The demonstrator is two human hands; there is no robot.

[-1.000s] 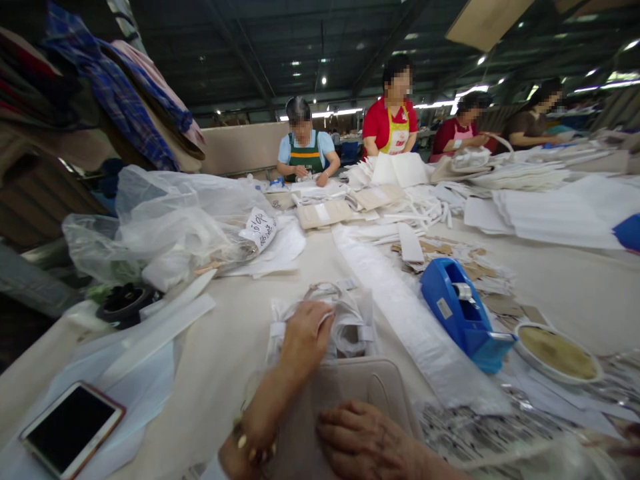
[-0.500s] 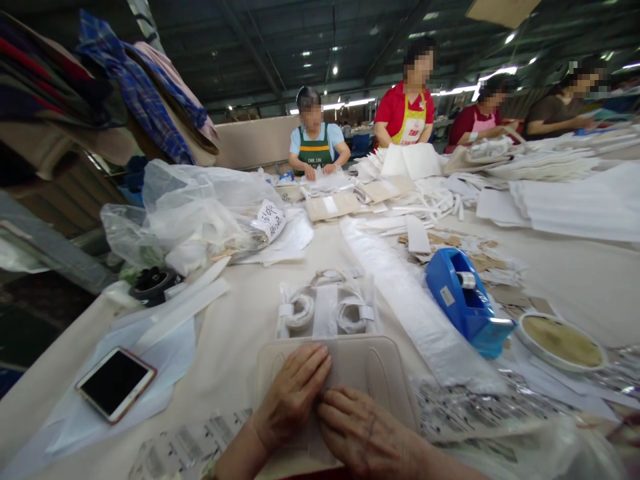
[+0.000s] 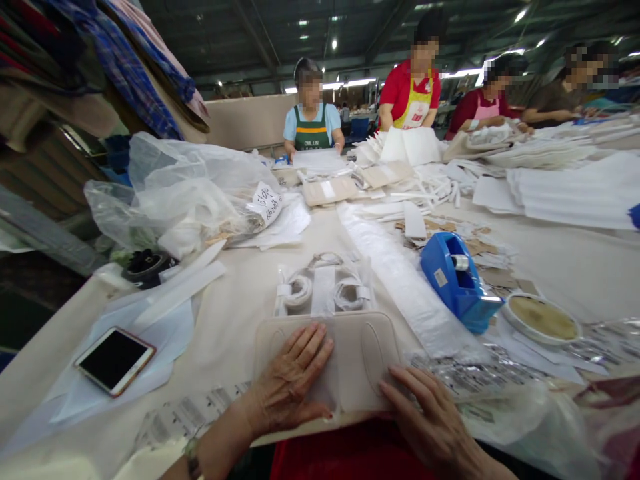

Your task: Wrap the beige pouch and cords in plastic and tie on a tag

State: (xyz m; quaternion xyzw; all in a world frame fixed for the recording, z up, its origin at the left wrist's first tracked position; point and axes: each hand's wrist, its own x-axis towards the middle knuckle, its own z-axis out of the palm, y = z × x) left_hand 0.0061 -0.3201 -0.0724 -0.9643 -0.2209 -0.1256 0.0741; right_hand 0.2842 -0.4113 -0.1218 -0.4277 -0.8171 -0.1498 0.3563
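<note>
A flat beige bag (image 3: 367,347) lies at the table's front edge, a pale translucent strip running down its middle. At its top, clear plastic covers two wrapped, coiled straps (image 3: 298,291) with a white band (image 3: 323,291) between them. My left hand (image 3: 295,373) rests flat on the bag's left half, fingers stretched out towards the strip. My right hand (image 3: 430,400) is at the bag's lower right corner, fingers apart and fingertips at its edge. Neither hand grips anything.
To the right stand a blue tape dispenser (image 3: 455,283) and a round dish (image 3: 543,318), beside a long stack of plastic sleeves (image 3: 395,287). A phone (image 3: 115,360) lies on papers at left, below a large plastic bag (image 3: 200,180). Several co-workers (image 3: 313,113) are across the table.
My right hand has moved from the bag's middle to its right edge, its fingers spreading. My left hand has flattened on the bag. The co-worker opposite now holds up a white sheet.
</note>
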